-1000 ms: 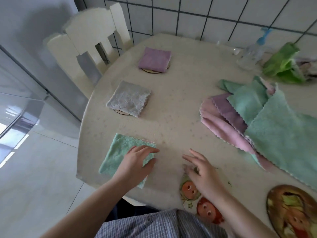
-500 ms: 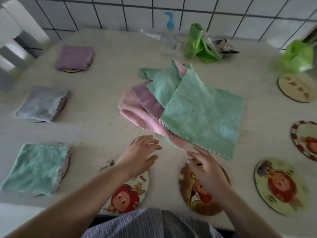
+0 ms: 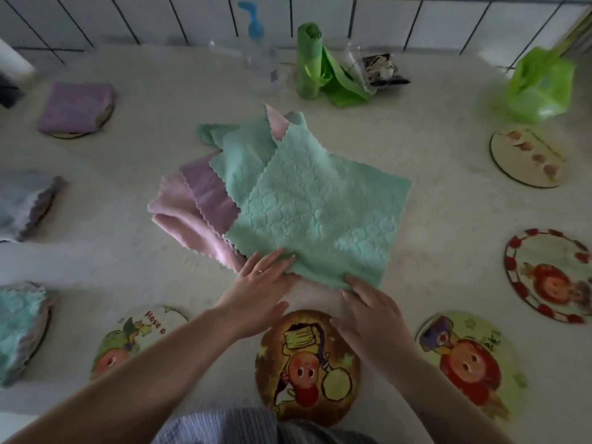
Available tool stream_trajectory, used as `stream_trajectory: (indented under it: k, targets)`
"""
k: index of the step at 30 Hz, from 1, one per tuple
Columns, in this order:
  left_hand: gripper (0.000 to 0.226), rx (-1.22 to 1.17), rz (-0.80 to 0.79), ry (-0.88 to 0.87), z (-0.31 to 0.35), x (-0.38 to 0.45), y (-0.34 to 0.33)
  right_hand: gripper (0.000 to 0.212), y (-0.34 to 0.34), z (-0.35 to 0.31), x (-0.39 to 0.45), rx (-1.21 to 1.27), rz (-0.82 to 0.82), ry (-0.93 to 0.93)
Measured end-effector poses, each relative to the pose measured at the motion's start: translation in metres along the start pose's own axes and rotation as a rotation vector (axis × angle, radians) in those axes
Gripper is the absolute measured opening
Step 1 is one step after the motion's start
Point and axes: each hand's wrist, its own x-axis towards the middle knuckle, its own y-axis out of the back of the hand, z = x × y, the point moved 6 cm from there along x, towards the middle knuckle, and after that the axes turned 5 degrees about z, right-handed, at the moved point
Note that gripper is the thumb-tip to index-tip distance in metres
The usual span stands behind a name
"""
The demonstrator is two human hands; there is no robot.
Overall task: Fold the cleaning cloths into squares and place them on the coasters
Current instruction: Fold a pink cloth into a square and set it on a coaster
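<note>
Three folded cloths (image 3: 75, 108) already sit on coasters far to the left of my grip. My left hand (image 3: 256, 291) and right hand (image 3: 373, 310), fingers spread flat, press the near edge of the top green cloth (image 3: 315, 216), clasping nothing. Several picture coasters (image 3: 307, 366) remain bare on the pale bench (image 3: 442, 200); beyond it, a tiled wall (image 3: 368, 17).
</note>
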Motion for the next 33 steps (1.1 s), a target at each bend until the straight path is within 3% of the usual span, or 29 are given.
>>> stream_trajectory:
  k: [4, 8, 13, 18, 24, 27, 29, 33]
  targets:
    - [0.045, 0.038, 0.042, 0.023, -0.015, 0.01, 0.006, 0.078, 0.015, 0.013, 0.013, 0.108, 0.071, -0.011]
    - [0.038, -0.007, 0.159, 0.082, -0.032, 0.026, 0.026, 0.041, 0.044, 0.026, 0.029, 0.203, 0.236, 0.002]
    - [0.032, -0.113, 0.305, 0.196, -0.061, 0.042, 0.062, 0.052, 0.073, 0.04, 0.048, 0.3, 0.351, -0.022]
    - [0.034, -0.213, 0.405, 0.262, -0.074, 0.047, 0.1, 0.05, 0.108, 0.043, 0.059, 0.395, 0.429, -0.024]
    - [0.016, -0.288, 0.623, 0.342, -0.069, 0.046, 0.166, 0.048, 0.19, 0.044, 0.058, 0.494, 0.681, -0.112]
    - [0.034, -0.462, 0.744, 0.304, -0.058, 0.031, 0.192, 0.038, 0.22, 0.042, 0.042, 0.582, 0.818, -0.061]
    - [0.04, -0.577, 0.75, 0.273, -0.048, 0.02, 0.201, 0.024, 0.226, 0.041, 0.025, 0.608, 0.844, -0.049]
    - [0.031, -0.835, 0.621, 0.328, -0.031, -0.01, 0.18, 0.013, 0.2, 0.046, -0.016, 0.658, 0.79, -0.106]
